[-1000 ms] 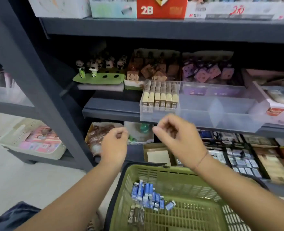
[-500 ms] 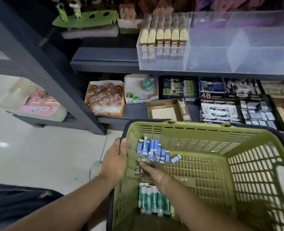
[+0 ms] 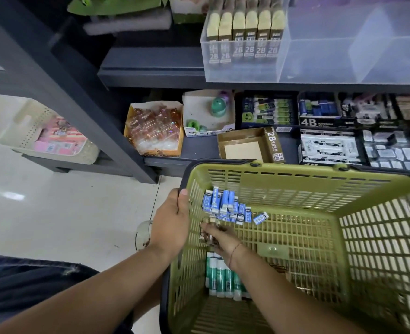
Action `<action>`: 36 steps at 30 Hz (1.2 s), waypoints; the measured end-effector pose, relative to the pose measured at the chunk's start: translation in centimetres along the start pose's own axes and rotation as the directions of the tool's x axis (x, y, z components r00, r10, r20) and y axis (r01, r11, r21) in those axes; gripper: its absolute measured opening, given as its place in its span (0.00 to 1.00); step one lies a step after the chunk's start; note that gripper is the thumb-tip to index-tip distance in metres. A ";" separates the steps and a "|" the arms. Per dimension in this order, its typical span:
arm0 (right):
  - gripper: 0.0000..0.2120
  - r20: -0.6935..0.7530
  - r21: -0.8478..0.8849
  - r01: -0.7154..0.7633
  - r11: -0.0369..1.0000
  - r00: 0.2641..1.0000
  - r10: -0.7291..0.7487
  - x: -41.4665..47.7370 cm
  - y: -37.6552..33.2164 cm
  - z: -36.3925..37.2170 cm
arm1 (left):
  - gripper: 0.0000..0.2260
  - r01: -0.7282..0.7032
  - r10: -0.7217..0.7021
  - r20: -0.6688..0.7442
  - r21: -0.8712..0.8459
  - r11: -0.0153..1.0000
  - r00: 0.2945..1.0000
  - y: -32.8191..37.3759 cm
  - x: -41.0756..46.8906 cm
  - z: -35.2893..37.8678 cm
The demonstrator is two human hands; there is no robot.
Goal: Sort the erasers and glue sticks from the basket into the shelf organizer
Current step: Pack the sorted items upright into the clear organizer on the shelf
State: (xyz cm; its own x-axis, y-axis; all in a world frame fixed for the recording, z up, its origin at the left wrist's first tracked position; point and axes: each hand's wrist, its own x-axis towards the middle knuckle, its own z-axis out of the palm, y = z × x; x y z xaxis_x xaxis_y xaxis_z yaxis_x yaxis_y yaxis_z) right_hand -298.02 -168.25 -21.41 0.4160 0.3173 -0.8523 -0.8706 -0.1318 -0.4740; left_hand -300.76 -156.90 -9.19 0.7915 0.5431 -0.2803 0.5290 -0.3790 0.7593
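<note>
A green plastic basket [image 3: 295, 179] sits low in front of me. In its left part lie several blue-sleeved erasers [image 3: 225, 206], a few brown 2B erasers [image 3: 202, 233] and a row of green-and-white glue sticks [image 3: 220, 276]. My left hand [image 3: 170, 225] grips the basket's left rim, thumb over the edge. My right hand [image 3: 219, 237] reaches down inside, fingers curled on the brown 2B erasers. On the shelf above stands a clear organizer [image 3: 319, 66]; its left compartment holds brown 2B erasers [image 3: 244, 30], the other compartments show nothing.
Under the organizer, a lower shelf holds an opened 2B box [image 3: 247, 145], 4B eraser boxes [image 3: 319, 121], a box of wrapped orange items [image 3: 155, 128] and a white box [image 3: 208, 114]. A dark shelf post [image 3: 61, 88] slants at left, with a cream basket [image 3: 45, 138] beyond.
Both hands came down from the organizer. My left hand took the basket rim, my right went into the basket onto the brown erasers. The view tilted down and closer.
</note>
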 end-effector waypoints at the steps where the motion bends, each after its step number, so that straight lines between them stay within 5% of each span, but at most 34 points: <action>1: 0.59 0.015 0.011 -0.008 1.000 1.000 0.008 0.0 -0.1 0.1 | 0.18 -0.003 0.003 0.000 -0.002 1.000 1.000 0.0 0.0 0.0; 5: 0.57 0.068 0.026 0.002 1.000 0.998 -0.004 -0.8 -0.6 0.4 | 0.18 -0.011 0.011 0.000 -0.009 1.000 1.000 -0.2 0.1 0.1; 9: 0.44 0.027 0.018 0.008 1.000 1.000 -0.008 -0.5 -0.3 0.1 | 0.18 -0.025 0.025 -0.004 -0.031 0.999 1.000 -0.6 0.2 0.2; 14: 0.47 0.073 -0.029 -0.006 1.000 0.997 0.008 -1.2 0.1 -0.5 | 0.17 0.004 -0.004 -0.006 -0.029 1.000 1.000 -0.7 0.3 0.3; 16: 0.41 0.106 -0.042 -0.005 0.999 0.994 0.009 -2.4 -0.4 -1.3 | 0.15 0.014 -0.014 -0.005 0.020 1.000 1.000 -0.5 0.2 0.2; 20: 0.29 0.163 -0.072 0.068 0.995 0.985 -0.055 -6.5 -2.6 -3.1 | 0.21 -0.304 0.342 -0.179 0.212 0.929 0.922 2.9 -1.0 -0.4; 22: 0.37 0.170 -0.027 0.129 0.991 0.978 -0.122 -9.3 -4.8 -3.4 | 0.22 -0.360 0.361 -0.074 0.024 0.933 0.930 5.7 -2.7 0.0; 24: 0.42 0.156 0.018 0.214 0.977 0.964 -0.214 -12.4 -7.2 -3.3 | 0.25 -0.012 0.074 0.173 -0.337 0.941 0.982 8.8 -4.6 0.7; 27: 0.41 0.099 -0.026 0.356 0.934 0.931 -0.352 -16.1 -10.5 -2.6 | 0.35 0.443 -0.126 0.477 -0.643 0.624 0.870 11.3 -5.3 1.8; 30: 0.45 -0.041 -0.199 0.479 0.855 0.867 -0.496 -17.7 -12.5 -2.0 | 0.35 0.528 -0.060 0.556 -0.744 0.410 0.829 13.1 -4.1 1.1; 33: 0.42 -0.091 -0.300 0.530 0.793 0.811 -0.577 -18.0 -13.4 -2.0 | 0.33 0.499 0.024 0.564 -0.749 0.436 0.825 14.3 -3.3 -0.1; 36: 0.24 -0.069 -0.393 0.601 0.695 0.735 -0.675 -18.9 -14.2 -2.3 | 0.20 0.491 -0.021 0.545 -0.737 0.465 0.838 15.3 -3.1 -0.5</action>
State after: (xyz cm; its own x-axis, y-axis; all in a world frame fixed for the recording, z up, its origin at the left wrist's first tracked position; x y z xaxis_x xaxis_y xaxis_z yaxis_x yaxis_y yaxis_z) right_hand -292.90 -174.53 0.94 0.9112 0.2571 -0.3220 -0.2520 -0.2704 -0.9292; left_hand -295.33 -163.99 3.62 0.8190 0.0554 -0.5711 0.4086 0.6425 0.6483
